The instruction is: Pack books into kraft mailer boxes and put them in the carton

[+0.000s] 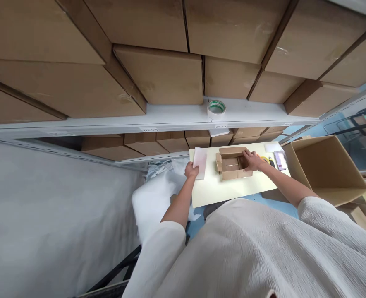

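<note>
Left hand (191, 170) pinches a pale-pink rectangular sheet (200, 160); right hand (252, 160) holds a brown cardboard box (231, 164) at its right end (probably light, firmest there).

We have bare tabletop (223, 191) to pass over on the near side of the small carton (232, 175), and a narrow strip at its left before the pale sheet (200, 163). The right hand (252, 160) obstructs its right end; farther right stand yellow tape (265, 159) and phone (280, 160); beyond it, the shelf (183, 116).
</note>
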`<state>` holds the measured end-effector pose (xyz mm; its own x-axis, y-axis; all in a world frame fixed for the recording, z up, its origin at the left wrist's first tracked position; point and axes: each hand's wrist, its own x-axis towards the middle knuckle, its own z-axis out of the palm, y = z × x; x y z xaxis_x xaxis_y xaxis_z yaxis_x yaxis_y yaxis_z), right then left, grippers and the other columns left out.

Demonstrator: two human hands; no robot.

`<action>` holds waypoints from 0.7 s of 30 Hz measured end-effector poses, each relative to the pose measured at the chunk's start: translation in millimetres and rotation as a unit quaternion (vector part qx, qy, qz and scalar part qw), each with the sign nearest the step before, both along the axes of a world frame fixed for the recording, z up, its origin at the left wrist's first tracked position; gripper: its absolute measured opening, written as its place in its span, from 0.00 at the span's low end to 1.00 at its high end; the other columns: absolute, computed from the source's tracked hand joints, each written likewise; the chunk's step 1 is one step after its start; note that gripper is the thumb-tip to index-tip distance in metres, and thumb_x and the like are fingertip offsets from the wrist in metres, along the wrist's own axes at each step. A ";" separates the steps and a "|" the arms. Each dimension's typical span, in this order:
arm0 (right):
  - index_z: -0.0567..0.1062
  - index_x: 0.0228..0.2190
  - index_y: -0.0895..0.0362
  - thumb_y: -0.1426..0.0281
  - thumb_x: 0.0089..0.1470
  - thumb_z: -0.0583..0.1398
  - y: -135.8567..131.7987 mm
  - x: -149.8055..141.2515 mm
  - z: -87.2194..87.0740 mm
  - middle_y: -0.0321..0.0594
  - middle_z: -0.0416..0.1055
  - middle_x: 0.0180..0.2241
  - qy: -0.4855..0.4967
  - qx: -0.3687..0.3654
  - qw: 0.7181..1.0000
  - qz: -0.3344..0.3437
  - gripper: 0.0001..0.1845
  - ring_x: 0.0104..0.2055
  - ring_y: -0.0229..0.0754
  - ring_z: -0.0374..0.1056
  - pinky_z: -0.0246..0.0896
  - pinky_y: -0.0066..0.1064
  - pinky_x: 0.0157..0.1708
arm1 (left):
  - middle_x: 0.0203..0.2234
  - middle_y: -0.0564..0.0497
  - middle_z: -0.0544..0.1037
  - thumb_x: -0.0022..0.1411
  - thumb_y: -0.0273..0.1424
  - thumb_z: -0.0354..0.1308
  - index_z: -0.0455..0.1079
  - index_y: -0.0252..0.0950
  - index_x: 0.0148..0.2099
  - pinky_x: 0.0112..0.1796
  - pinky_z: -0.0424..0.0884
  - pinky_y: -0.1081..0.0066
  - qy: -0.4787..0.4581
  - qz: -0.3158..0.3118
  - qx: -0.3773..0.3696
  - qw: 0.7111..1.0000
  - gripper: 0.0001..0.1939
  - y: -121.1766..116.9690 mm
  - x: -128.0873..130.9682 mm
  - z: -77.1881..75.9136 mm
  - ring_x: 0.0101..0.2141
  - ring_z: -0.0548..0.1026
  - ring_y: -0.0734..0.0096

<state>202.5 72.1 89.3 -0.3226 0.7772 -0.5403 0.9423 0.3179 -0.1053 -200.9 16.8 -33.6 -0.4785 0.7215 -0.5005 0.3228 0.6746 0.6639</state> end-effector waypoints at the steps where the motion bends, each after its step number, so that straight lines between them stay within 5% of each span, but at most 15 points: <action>1: 0.39 0.80 0.43 0.47 0.45 0.74 0.7 0.6 -0.7 0.43 0.37 0.82 0.001 0.001 1.000 0.002 0.75 0.72 0.75 0.52 0.62 0.63 0.67 | 0.43 0.47 0.86 0.55 0.30 0.71 0.71 0.43 0.42 0.55 0.74 0.57 -0.014 0.011 0.027 0.999 0.15 -1.0 -1.5 7.3 0.50 0.83 0.53; 6: 0.37 0.80 0.43 0.47 0.46 0.74 3.3 2.0 -5.3 0.43 0.36 0.82 0.011 -0.001 1.000 0.009 0.75 0.73 0.74 0.50 0.61 0.61 0.68 | 0.41 0.46 0.86 0.55 0.32 0.70 0.72 0.41 0.44 0.51 0.79 0.62 -0.098 0.061 0.237 0.965 0.15 -8.0 -4.2 59.1 0.46 0.84 0.59; 11: 0.38 0.79 0.42 0.48 0.46 0.74 1.5 3.4 -9.4 0.45 0.35 0.82 0.041 0.003 0.999 0.009 0.75 0.75 0.73 0.47 0.59 0.60 0.69 | 0.45 0.46 0.86 0.59 0.38 0.70 0.73 0.38 0.49 0.44 0.79 0.67 -0.125 -0.004 0.360 0.924 0.19 -9.5 15.4 121.7 0.45 0.84 0.60; 16: 0.40 0.80 0.46 0.51 0.45 0.76 -7.1 12.0 -18.0 0.51 0.39 0.81 0.135 0.029 0.990 -0.015 0.75 0.76 0.72 0.47 0.55 0.61 0.71 | 0.49 0.46 0.85 0.62 0.33 0.67 0.76 0.37 0.54 0.53 0.75 0.62 -0.009 -0.178 0.260 0.949 0.18 12.7 73.0 155.0 0.52 0.81 0.56; 21: 0.35 0.80 0.49 0.55 0.48 0.76 -20.0 27.6 -28.3 0.56 0.37 0.81 0.217 0.066 0.971 -0.076 0.76 0.79 0.68 0.44 0.51 0.58 0.74 | 0.45 0.47 0.86 0.64 0.28 0.65 0.79 0.41 0.48 0.62 0.65 0.52 0.125 -0.357 0.148 0.914 0.10 40.2 123.1 141.8 0.53 0.80 0.48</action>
